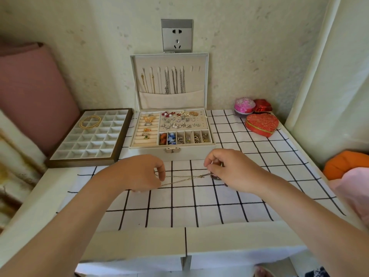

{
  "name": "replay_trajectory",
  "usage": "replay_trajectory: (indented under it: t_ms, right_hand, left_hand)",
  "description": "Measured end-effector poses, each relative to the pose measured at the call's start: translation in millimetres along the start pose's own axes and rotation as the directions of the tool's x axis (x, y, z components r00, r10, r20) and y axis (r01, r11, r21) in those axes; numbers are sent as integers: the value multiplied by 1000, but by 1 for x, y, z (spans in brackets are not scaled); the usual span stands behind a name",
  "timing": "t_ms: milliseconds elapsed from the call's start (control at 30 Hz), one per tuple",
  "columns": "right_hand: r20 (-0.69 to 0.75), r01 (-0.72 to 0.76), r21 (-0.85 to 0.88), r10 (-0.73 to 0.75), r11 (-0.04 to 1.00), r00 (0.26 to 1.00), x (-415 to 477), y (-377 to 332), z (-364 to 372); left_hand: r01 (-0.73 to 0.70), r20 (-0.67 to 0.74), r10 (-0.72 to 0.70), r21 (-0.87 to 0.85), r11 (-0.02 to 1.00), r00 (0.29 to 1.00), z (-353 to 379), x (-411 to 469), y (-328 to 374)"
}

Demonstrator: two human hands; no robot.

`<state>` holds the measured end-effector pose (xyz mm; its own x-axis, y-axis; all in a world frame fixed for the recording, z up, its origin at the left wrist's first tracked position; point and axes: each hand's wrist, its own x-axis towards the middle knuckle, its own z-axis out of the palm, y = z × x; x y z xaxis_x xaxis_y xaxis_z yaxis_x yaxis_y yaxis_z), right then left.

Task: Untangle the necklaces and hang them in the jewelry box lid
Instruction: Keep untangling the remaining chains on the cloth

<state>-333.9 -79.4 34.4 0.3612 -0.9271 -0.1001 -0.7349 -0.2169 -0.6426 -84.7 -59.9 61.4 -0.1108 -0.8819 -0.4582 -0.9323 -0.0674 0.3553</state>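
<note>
A thin chain necklace (180, 179) lies stretched across the checked cloth in front of the open jewelry box (171, 136). My left hand (142, 172) pinches the chain's left end with curled fingers. My right hand (229, 169) pinches the right end, where a dark pendant (216, 177) lies partly hidden under the fingers. The box's upright lid (169, 80) holds several gold and silver necklaces hanging from hooks into a fabric pocket. The two rightmost hooks are bare.
A compartment tray (89, 136) with a gold coiled necklace (89, 121) sits left of the box. A red heart-shaped box (261, 124), a pink round box (244, 104) and a small red box (262, 106) stand at the back right. An orange cushion (345, 162) lies at the right edge.
</note>
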Motion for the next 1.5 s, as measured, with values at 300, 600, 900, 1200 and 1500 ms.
replay_trajectory:
  t_ms: [300, 600, 900, 1200, 1500]
  right_hand:
    - [142, 25, 150, -47, 988, 989, 0, -9, 4]
    - [3, 43, 351, -47, 936, 999, -3, -14, 2]
    - [-82, 68, 374, -40, 925, 996, -4, -16, 3]
    - [14, 41, 381, -50, 924, 999, -6, -15, 3]
    - [-146, 16, 352, 39, 936, 988, -6, -14, 2]
  left_hand:
    - [-107, -81, 123, 185, 977, 989, 14, 0, 2]
    - [-270, -175, 205, -619, 738, 963, 33, -3, 37]
    - [-235, -206, 131, -636, 735, 970, 32, -1, 42]
    - [-233, -207, 118, -715, 659, 971, 30, -3, 41]
    - [-234, -241, 64, -786, 573, 968, 33, -5, 45]
